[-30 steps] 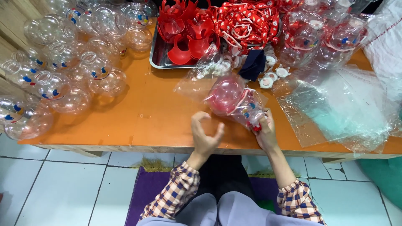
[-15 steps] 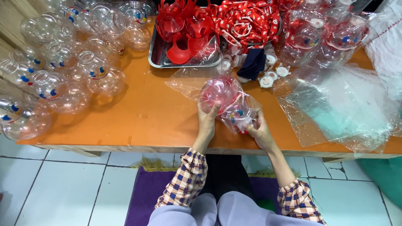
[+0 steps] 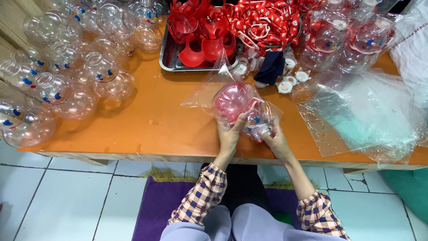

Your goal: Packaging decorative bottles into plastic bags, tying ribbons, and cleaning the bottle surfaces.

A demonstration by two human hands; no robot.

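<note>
**Both hands on bagged red-tinted globe, near front edge of orange table**

Landmark: orange table [image 3: 178, 129].

Left hand [image 3: 229, 136]: at the table's front edge, fingers curled up against the lower left side of a clear globe-shaped container with a red insert [image 3: 232, 101], gripping it through a clear plastic bag [image 3: 203, 96]. Right hand [image 3: 275, 139]: just beside the left, also at the front edge, fingers pinched on the bag's lower right end, where film bunches over a small printed part; exact finger closure partly hidden by the film.

Container sits on the table, front centre, inside the bag, touching both hands.

Toward the table's back centre: metal tray [image 3: 167, 60] holding red plastic pieces [image 3: 200, 38]. Right of the tray: heap of red straps [image 3: 263, 22]. Along the table's left side: many empty clear globes [image 3: 67, 89]. On the table's right side: flat clear plastic sheets [image 3: 365, 116], well apart from the hands. Small white caps [image 3: 290, 82] lie between tray and sheets.
</note>
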